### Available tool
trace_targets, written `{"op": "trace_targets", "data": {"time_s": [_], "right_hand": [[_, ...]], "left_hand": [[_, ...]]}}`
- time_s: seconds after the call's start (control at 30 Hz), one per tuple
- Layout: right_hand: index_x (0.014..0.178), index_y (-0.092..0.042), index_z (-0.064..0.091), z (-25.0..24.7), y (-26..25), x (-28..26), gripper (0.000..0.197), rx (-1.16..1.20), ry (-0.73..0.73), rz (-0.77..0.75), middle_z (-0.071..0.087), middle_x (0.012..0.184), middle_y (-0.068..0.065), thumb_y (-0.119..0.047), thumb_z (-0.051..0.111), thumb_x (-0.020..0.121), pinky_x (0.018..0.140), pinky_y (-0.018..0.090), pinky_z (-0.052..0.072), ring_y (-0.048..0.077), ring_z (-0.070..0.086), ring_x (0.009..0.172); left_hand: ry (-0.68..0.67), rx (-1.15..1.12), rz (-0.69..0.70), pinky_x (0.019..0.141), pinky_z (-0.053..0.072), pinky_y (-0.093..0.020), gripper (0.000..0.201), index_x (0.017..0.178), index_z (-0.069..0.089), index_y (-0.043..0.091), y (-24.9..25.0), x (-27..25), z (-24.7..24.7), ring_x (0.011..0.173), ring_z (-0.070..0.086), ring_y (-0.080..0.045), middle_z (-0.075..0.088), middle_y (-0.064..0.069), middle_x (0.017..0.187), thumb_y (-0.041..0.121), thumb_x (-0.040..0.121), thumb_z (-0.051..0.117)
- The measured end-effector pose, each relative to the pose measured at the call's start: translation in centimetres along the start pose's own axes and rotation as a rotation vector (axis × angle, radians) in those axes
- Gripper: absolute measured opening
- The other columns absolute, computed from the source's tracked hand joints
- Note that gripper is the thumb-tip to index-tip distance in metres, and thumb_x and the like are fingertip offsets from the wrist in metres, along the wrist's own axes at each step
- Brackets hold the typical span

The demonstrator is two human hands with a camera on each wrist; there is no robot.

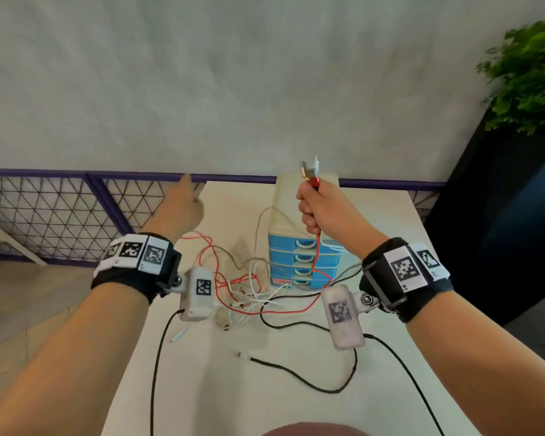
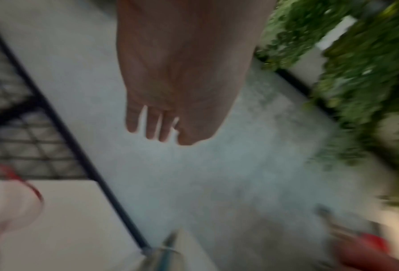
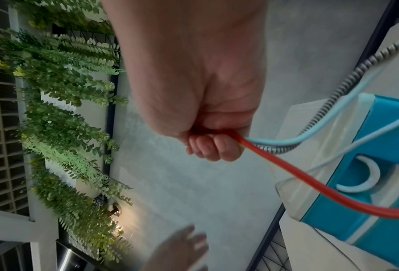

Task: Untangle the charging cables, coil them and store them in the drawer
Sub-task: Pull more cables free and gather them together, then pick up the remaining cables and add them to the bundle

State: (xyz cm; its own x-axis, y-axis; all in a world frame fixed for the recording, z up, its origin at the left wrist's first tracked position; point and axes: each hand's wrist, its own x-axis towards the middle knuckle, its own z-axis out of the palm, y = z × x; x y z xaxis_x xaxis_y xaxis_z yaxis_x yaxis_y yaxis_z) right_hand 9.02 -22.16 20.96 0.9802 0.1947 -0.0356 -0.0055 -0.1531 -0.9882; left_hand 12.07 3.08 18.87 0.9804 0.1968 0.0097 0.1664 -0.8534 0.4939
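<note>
1. We are standing over a pale table [image 1: 202, 388] that is carrying everything in play; a purple-framed mesh railing [image 1: 60, 215] is running behind it and green foliage [image 1: 529, 80] is hanging at the far right.
2. A small drawer unit [image 1: 299, 221] with blue drawer fronts is sitting at the table's far end; its drawers are looking closed from the head view.
3. We are raising our right hand [image 1: 320, 209] in front of that unit, fingers curled into a fist around a bunch of cable ends. The plugs [image 1: 310, 171] are sticking up out of the top of the fist.
4. We are holding our left hand [image 1: 183, 209] out over the table's far left corner, fingers straight and spread a little, gripping nothing and touching nothing that we can see.
5. A red cable [image 1: 317, 256] is dropping from our fist, running down across the drawer fronts and on into the pile. The right wrist view is showing a pale blue cable [image 3: 309, 132] and a grey ribbed cable [image 3: 361, 67] leaving the same grip beside it.
6. The tangle of cables [image 1: 249, 291], red and white strands crossing one another, is lying on the table just left of the unit's base, between our two wrists.
7. A black cable [image 1: 312, 379] is looping loose over the near part of the table, its white-tipped end lying apart from the tangle.
</note>
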Motion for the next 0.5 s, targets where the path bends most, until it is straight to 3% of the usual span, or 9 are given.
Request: {"op": "trace_targets", "data": {"time_s": [0.07,0.1,0.17,0.23,0.37,0.43,0.5], "right_hand": [[0.081,-0.013,0.045,0.7,-0.2,0.1,0.025,-0.034,-0.064,-0.004,0.034,0.057,-0.001,-0.016,0.034,0.102,0.043,0.025,0.026,0.012,0.031,0.044],[0.081,-0.013,0.046,1.1,-0.3,0.1,0.025,-0.038,-0.094,-0.007,0.035,0.056,-0.001,-0.016,0.034,0.102,0.043,0.025,0.027,0.012,0.032,0.043],[0.080,-0.012,0.046,1.7,-0.4,0.2,0.026,0.002,-0.144,-0.009,0.035,0.056,0.000,-0.016,0.035,0.103,0.043,0.024,0.027,0.013,0.031,0.044],[0.079,-0.011,0.048,1.8,-0.5,0.3,0.027,0.044,-0.163,-0.015,0.035,0.056,0.000,-0.014,0.037,0.103,0.046,0.025,0.026,0.013,0.030,0.046],[0.087,-0.012,0.054,1.2,-0.4,0.1,0.023,0.005,-0.201,0.010,0.036,0.059,0.003,-0.002,0.036,0.097,0.046,0.024,0.029,0.010,0.032,0.046],[0.097,-0.013,0.048,1.4,-0.4,-0.2,0.022,0.004,-0.247,0.020,0.037,0.061,0.005,0.004,0.034,0.094,0.047,0.024,0.030,0.010,0.035,0.047],[0.107,-0.009,0.043,1.7,-0.3,-0.4,0.023,-0.014,-0.287,0.004,0.040,0.065,0.007,0.006,0.035,0.093,0.048,0.025,0.031,0.011,0.038,0.049]], "left_hand": [[-0.025,-0.270,0.205,0.102,0.037,-0.033,0.038,0.137,0.045,0.012,3.2,-1.8,-0.2,0.128,0.049,-0.022,0.050,-0.007,0.140,0.024,0.101,0.038],[-0.149,-0.451,0.267,0.103,0.039,-0.030,0.036,0.129,0.054,0.018,4.8,-3.1,-0.1,0.126,0.051,-0.015,0.057,0.000,0.133,0.033,0.102,0.037],[-0.442,-0.705,0.294,0.102,0.042,-0.027,0.038,0.116,0.060,0.030,7.6,-5.6,0.1,0.115,0.057,-0.004,0.065,0.014,0.115,0.049,0.097,0.033],[-0.542,-0.804,0.304,0.100,0.043,-0.032,0.032,0.107,0.060,0.031,8.8,-6.5,1.0,0.101,0.061,-0.008,0.065,0.011,0.095,0.053,0.094,0.041],[-0.445,-0.918,0.282,0.095,0.051,-0.037,0.032,0.118,0.053,0.014,9.8,-7.1,2.4,0.083,0.065,-0.017,0.061,-0.002,0.090,0.037,0.096,0.051],[-0.393,-0.989,0.237,0.074,0.056,-0.031,0.024,0.112,0.054,0.008,10.2,-7.3,2.8,0.063,0.061,-0.016,0.060,-0.004,0.080,0.027,0.099,0.047],[-0.345,-1.012,0.206,0.057,0.051,-0.030,0.023,0.108,0.055,0.005,10.3,-7.3,3.2,0.051,0.054,-0.017,0.059,-0.005,0.072,0.023,0.101,0.043]]}}
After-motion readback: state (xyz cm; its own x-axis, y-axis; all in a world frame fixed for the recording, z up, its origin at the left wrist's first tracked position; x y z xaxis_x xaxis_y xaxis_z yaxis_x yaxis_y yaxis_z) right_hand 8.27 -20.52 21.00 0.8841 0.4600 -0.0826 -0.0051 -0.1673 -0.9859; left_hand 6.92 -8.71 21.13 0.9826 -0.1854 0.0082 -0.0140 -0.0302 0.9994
